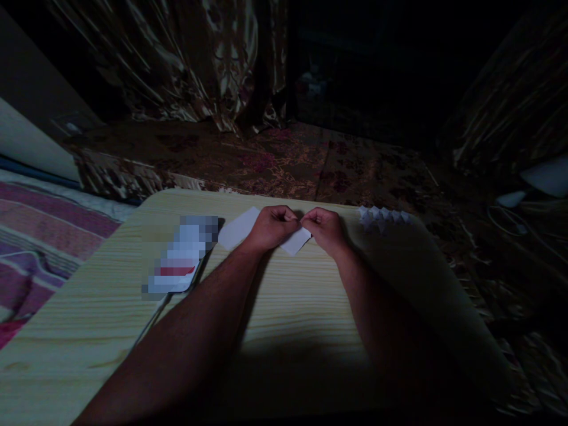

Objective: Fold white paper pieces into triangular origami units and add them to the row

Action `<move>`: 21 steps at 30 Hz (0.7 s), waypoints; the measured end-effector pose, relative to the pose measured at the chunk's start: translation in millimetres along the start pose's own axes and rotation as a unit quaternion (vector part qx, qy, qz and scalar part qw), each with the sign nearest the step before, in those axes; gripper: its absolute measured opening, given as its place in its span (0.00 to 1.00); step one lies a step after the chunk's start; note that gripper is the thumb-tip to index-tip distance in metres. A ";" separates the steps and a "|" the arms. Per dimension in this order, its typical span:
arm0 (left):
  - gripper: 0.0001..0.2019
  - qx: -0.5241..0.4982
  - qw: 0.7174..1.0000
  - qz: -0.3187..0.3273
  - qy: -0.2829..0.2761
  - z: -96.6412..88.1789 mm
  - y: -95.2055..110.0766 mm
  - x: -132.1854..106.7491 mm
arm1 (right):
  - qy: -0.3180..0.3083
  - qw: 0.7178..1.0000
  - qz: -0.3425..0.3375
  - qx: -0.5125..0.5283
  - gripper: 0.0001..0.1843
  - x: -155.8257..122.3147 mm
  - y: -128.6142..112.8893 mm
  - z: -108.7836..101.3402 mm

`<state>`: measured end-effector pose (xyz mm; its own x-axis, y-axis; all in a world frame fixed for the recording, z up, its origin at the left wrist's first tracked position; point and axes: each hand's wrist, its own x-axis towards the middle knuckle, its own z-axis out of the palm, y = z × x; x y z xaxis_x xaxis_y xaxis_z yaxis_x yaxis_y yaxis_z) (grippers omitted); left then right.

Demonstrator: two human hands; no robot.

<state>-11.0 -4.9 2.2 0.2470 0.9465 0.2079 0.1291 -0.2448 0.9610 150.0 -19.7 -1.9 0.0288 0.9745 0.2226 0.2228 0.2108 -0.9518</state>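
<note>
Both hands meet near the far side of the light wooden table (293,313). My left hand (274,227) is closed, thumb against the fingers, pinching the upper part of a small white piece of paper (294,243). From the other side my right hand (325,228) pinches the same paper close to its upper right edge. A lower corner of the paper points toward me; the rest is hidden behind the fingers. Left of my left hand lies another white paper (238,229), flat on the wood and partly covered by that hand.
A phone (184,251) with a blurred screen and a white cable (148,328) lies at the left. Several small white folded paper stars (384,215) stand at the back right. Striped bedding (48,231) borders the table's left; patterned cloth (266,157) covers a seat behind it.
</note>
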 end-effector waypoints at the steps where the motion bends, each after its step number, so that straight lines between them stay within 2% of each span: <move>1: 0.08 0.006 1.000 0.005 -0.007 0.2 0.4 -0.2 | -0.004 1.000 -0.004 -0.002 0.06 -0.2 -0.1 -0.1; 8: 0.09 0.026 0.999 0.018 -0.022 1.8 0.9 -0.4 | -0.003 1.000 -0.008 0.012 0.05 0.3 2.2 -2.6; 17: 0.10 0.023 1.000 0.006 0.004 -0.5 0.7 0.5 | -0.002 1.000 0.011 0.024 0.09 0.9 0.5 -0.1; 21: 0.12 -0.013 1.000 0.000 0.016 1.1 3.0 0.0 | 0.013 0.998 0.027 0.058 0.11 2.0 1.4 -0.5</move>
<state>-9.6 -5.9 4.9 0.2169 0.9529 0.2122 0.1032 -0.2385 0.9656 150.9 -17.4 -2.6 0.0642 0.9825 0.1747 0.1055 0.1674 -0.9802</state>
